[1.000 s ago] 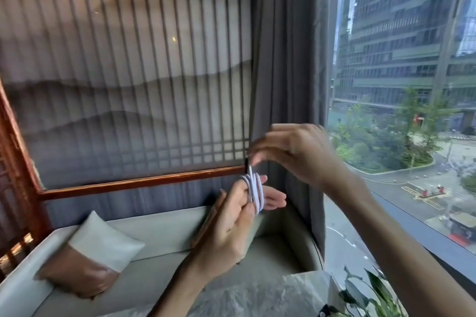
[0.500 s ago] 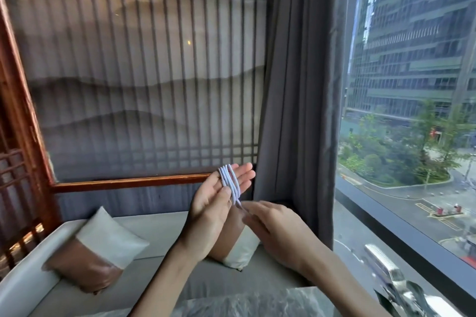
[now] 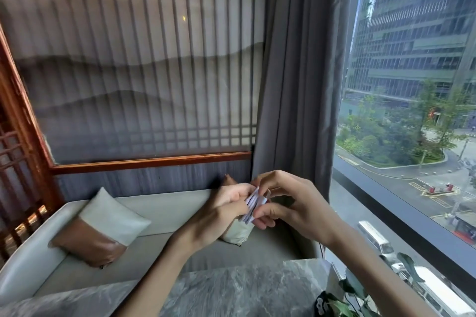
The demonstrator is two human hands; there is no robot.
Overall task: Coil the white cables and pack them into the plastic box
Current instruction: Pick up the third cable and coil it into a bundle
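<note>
Head view, item one?
— White cable, wound into a small tight bundle, held in the air above the sofa.
— Holders?
— Left hand clenched round the loops; right hand with its fingers pinching the bundle's near side.
— Progress?
— Coiling looks near finished. Packing not begun; plastic box not in sight.
— Bench?
— Grey marble, below the forearms.

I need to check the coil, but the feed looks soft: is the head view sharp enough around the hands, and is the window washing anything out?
Head view: the cable shows as a soft white bundle between the left hand and right hand, loops not separable. Head view: daylight from the window lights the right side and leaves the screen dim, with no glare on the hands. Head view: straight lines bow near the edges.
</note>
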